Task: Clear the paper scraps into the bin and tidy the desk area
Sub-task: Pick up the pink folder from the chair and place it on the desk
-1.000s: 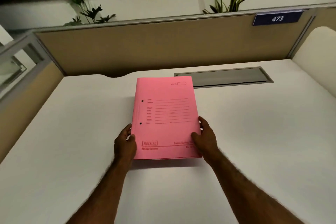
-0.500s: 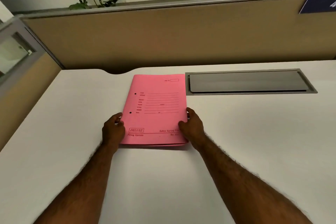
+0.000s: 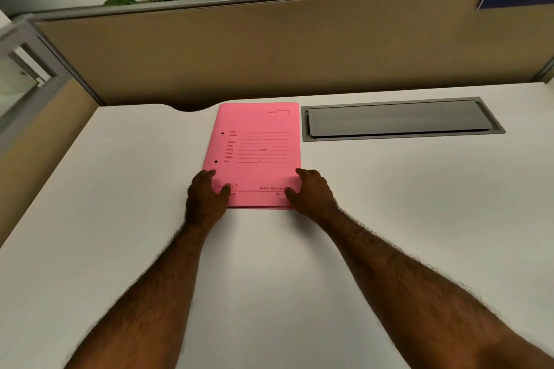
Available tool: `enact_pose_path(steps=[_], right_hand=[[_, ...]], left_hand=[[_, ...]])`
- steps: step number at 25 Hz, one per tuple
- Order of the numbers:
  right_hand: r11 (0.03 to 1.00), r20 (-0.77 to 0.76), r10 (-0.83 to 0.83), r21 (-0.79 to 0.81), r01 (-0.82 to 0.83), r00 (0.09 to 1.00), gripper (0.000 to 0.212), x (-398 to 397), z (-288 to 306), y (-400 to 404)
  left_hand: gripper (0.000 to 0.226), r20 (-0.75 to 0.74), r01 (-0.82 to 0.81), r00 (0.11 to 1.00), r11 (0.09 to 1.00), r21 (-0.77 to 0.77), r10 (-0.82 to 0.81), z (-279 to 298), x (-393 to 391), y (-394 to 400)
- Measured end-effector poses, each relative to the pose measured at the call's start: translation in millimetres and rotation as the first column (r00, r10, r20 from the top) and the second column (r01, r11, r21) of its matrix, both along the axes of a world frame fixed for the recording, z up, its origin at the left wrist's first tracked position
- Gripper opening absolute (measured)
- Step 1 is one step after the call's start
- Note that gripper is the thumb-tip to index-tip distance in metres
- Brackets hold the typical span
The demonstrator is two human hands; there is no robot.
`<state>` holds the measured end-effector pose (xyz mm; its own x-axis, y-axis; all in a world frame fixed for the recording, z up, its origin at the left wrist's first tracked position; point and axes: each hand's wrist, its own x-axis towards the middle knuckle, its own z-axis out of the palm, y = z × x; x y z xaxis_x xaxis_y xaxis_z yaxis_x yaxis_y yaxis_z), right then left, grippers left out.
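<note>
Pink folder (image 3: 257,153) flat on white worktop (image 3: 120,189), far edge near partition, just left of grey cable hatch (image 3: 398,120). Left hand (image 3: 207,198) and right hand (image 3: 311,192) rest on near corners, fingers spread, nothing gripped. Best: square folder edge to hatch, lift hands straight off. Bin, paper scraps not in view; folder print blurred.

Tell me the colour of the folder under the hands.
Pink folder, seen in the head view.

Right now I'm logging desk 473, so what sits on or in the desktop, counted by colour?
Pink: 1, the folder
Grey: 1, the cable hatch lid
Total: 2
No paper scraps or bin show.
</note>
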<state>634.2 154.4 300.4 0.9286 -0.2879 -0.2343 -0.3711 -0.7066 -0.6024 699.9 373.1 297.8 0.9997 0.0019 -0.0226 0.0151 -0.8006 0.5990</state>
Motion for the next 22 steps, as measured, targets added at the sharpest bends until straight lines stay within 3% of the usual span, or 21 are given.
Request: enact_pose_path(steps=[9,15,22], right_hand=[[0.999,0.137,-0.042,0.014,0.041,0.990,0.052,-128,11,34],[0.999,0.158,-0.031,0.039,0.025,0.987,0.057,-240,23,77],[0.999,0.160,-0.041,0.030,0.037,0.986,0.059,-365,24,126]], left_hand=[[0.049,-0.018,0.193,0.981,0.979,-0.062,-0.195,12,-129,15],[0.063,-0.010,0.362,0.927,0.885,0.292,-0.375,18,-238,54],[0.066,-0.027,0.427,0.899,0.859,0.283,-0.438,22,-351,91]])
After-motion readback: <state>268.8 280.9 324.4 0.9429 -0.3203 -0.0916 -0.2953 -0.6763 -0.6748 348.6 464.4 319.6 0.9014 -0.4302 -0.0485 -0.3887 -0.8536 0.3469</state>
